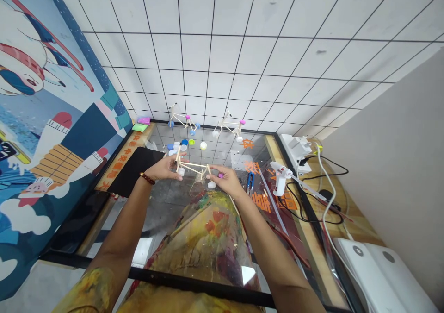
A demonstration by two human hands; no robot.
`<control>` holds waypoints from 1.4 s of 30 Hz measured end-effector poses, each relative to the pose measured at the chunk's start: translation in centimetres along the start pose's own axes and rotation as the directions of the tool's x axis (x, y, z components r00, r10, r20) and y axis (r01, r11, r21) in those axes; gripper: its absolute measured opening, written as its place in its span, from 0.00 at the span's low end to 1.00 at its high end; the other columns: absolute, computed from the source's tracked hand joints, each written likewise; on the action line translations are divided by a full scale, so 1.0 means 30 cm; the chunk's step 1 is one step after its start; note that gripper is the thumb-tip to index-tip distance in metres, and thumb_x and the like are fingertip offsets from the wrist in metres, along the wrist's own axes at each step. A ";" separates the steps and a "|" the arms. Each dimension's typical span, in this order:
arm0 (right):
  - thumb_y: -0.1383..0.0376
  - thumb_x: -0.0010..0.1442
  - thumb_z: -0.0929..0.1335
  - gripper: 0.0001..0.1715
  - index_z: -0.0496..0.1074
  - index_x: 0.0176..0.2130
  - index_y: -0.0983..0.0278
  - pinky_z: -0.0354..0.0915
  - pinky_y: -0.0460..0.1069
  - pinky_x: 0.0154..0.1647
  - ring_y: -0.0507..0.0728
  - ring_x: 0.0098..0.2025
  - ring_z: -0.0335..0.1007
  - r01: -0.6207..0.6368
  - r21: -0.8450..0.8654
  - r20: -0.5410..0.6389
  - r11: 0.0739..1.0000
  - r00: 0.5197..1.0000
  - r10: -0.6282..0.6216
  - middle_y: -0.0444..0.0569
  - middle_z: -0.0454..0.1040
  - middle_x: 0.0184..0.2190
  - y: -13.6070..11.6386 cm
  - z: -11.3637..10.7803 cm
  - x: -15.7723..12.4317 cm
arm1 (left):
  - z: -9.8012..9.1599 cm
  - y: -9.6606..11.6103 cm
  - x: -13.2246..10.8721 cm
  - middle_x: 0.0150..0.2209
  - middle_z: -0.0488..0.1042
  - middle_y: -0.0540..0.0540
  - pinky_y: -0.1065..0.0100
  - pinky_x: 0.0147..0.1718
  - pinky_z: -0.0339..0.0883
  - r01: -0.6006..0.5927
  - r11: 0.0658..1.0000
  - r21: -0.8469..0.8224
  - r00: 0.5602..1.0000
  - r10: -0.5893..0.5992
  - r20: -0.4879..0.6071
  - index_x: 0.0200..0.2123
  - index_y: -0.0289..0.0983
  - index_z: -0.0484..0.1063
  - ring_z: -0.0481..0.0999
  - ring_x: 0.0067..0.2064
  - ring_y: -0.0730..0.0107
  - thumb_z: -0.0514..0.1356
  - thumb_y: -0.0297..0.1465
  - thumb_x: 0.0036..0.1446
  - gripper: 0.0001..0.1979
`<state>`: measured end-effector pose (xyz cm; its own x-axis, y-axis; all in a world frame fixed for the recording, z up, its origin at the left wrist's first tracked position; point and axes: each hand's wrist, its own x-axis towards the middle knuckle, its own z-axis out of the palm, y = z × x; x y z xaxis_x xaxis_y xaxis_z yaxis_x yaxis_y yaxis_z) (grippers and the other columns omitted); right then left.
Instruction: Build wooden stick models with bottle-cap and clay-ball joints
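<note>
A small model tricycle (194,165) of thin wooden sticks is held between both hands above the glass tabletop. My left hand (164,167) pinches its upright front end, by a white bottle cap wheel (181,171). At the other end, the fingers of my right hand (224,178) are closed on the stick frame. A second white cap (211,184) hangs below those fingers, and a small magenta piece (221,175) shows against them. Two similar stick models, one with blue wheels (183,121) and one with white wheels (229,128), stand at the back.
Loose bottle caps (184,142) lie behind my left hand. A black sheet (137,172) is at the left. Blue-handled snips (250,181) and a white glue gun (280,178) lie to the right, near a power strip (294,148) and tangled cables. The tiled wall (229,49) rises behind.
</note>
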<state>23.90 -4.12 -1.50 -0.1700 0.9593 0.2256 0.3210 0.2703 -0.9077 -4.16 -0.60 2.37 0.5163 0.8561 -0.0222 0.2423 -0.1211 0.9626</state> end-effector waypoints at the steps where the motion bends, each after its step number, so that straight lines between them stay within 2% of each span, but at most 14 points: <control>1: 0.55 0.52 0.73 0.21 0.80 0.44 0.60 0.65 0.48 0.37 0.55 0.34 0.72 -0.002 -0.005 0.003 1.000 1.000 0.002 0.47 0.81 0.39 0.000 0.000 0.000 | -0.002 -0.007 -0.001 0.51 0.76 0.37 0.54 0.50 0.70 0.019 1.000 0.003 0.999 -0.020 0.026 0.60 0.42 0.66 0.75 0.53 0.52 0.75 0.31 0.34 0.46; 4: 0.56 0.52 0.73 0.21 0.79 0.45 0.60 0.65 0.48 0.37 0.55 0.37 0.73 -0.010 -0.017 0.015 1.000 1.000 0.010 0.47 0.81 0.41 -0.002 -0.003 -0.001 | -0.006 -0.028 -0.001 0.55 0.73 0.36 0.50 0.56 0.65 0.052 0.999 0.009 0.996 -0.052 0.073 0.62 0.40 0.63 0.71 0.58 0.50 0.74 0.34 0.36 0.47; 6: 0.57 0.51 0.73 0.21 0.79 0.46 0.60 0.65 0.48 0.37 0.56 0.39 0.74 -0.008 -0.015 0.026 1.000 1.000 0.008 0.47 0.80 0.43 -0.005 -0.004 -0.002 | -0.004 -0.040 -0.003 0.57 0.71 0.35 0.48 0.57 0.62 0.050 0.999 0.021 0.997 -0.051 0.064 0.62 0.39 0.63 0.69 0.59 0.48 0.74 0.36 0.36 0.47; 12: 0.59 0.48 0.75 0.24 0.78 0.46 0.60 0.66 0.49 0.38 0.58 0.42 0.75 -0.024 -0.010 0.028 1.000 0.999 0.024 0.48 0.80 0.46 0.010 -0.003 -0.004 | 0.041 -0.079 -0.033 0.60 0.67 0.33 0.48 0.59 0.61 0.014 1.000 -0.021 0.998 -0.015 -0.069 0.61 0.37 0.62 0.62 0.64 0.46 0.74 0.37 0.35 0.48; 17: 0.59 0.48 0.75 0.22 0.78 0.45 0.59 0.68 0.51 0.40 0.59 0.42 0.75 -0.055 -0.003 0.023 0.999 0.998 0.055 0.48 0.80 0.45 0.037 0.000 -0.004 | 0.086 -0.107 -0.048 0.59 0.69 0.35 0.50 0.61 0.59 -0.009 0.998 -0.063 0.975 -0.005 -0.224 0.54 0.35 0.69 0.67 0.61 0.48 0.73 0.39 0.37 0.40; 23: 0.59 0.49 0.75 0.20 0.79 0.44 0.58 0.67 0.54 0.47 0.61 0.47 0.75 -0.067 0.013 0.013 0.998 0.998 0.067 0.47 0.80 0.46 0.041 -0.003 -0.005 | 0.101 -0.113 -0.042 0.58 0.70 0.35 0.47 0.62 0.56 -0.001 0.993 -0.119 0.969 -0.028 -0.244 0.50 0.33 0.73 0.68 0.60 0.46 0.75 0.37 0.34 0.36; 26: 0.58 0.49 0.75 0.22 0.79 0.45 0.58 0.67 0.53 0.46 0.60 0.45 0.74 -0.091 0.004 0.014 0.996 0.996 0.091 0.48 0.80 0.46 0.034 -0.008 -0.006 | 0.104 -0.113 -0.042 0.57 0.71 0.33 0.47 0.61 0.57 -0.002 0.989 -0.147 0.965 -0.037 -0.259 0.48 0.32 0.75 0.69 0.59 0.46 0.75 0.36 0.32 0.35; 29: 0.56 0.46 0.76 0.27 0.78 0.47 0.59 0.66 0.51 0.39 0.58 0.40 0.73 -0.103 -0.030 0.030 0.994 0.994 0.104 0.48 0.79 0.46 0.026 -0.016 -0.006 | 0.107 -0.110 -0.043 0.57 0.72 0.34 0.48 0.61 0.58 -0.008 0.985 -0.170 0.962 -0.039 -0.271 0.47 0.32 0.75 0.69 0.59 0.46 0.75 0.36 0.31 0.35; 32: 0.56 0.45 0.76 0.30 0.77 0.49 0.59 0.65 0.49 0.35 0.57 0.39 0.72 -0.087 -0.048 0.074 0.995 0.993 0.090 0.48 0.79 0.47 0.016 -0.026 -0.007 | 0.108 -0.105 -0.044 0.56 0.72 0.35 0.48 0.61 0.58 -0.008 0.984 -0.179 0.960 -0.042 -0.276 0.47 0.33 0.75 0.69 0.60 0.47 0.75 0.35 0.31 0.35; 38: 0.56 0.49 0.74 0.25 0.78 0.46 0.61 0.63 0.49 0.35 0.53 0.32 0.68 -0.077 -0.081 0.096 0.994 0.992 0.085 0.47 0.79 0.42 0.020 -0.053 -0.005 | 0.109 -0.103 -0.046 0.58 0.70 0.34 0.48 0.62 0.56 -0.007 0.984 -0.181 0.962 -0.043 -0.271 0.47 0.32 0.75 0.67 0.61 0.45 0.75 0.35 0.32 0.35; 42: 0.56 0.49 0.74 0.24 0.78 0.46 0.60 0.63 0.49 0.35 0.54 0.34 0.68 -0.020 -0.113 0.080 0.993 0.996 0.029 0.47 0.79 0.41 0.039 -0.066 -0.003 | 0.108 -0.107 -0.049 0.60 0.68 0.32 0.49 0.62 0.57 -0.011 0.987 -0.160 0.958 -0.035 -0.283 0.50 0.30 0.73 0.67 0.61 0.45 0.75 0.36 0.32 0.38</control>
<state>26.14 -3.72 -1.90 -0.2340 0.9573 0.1699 0.4274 0.2582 -0.8664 -3.02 -3.09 -1.57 0.2539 0.9670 0.0214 0.1023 -0.0489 0.9936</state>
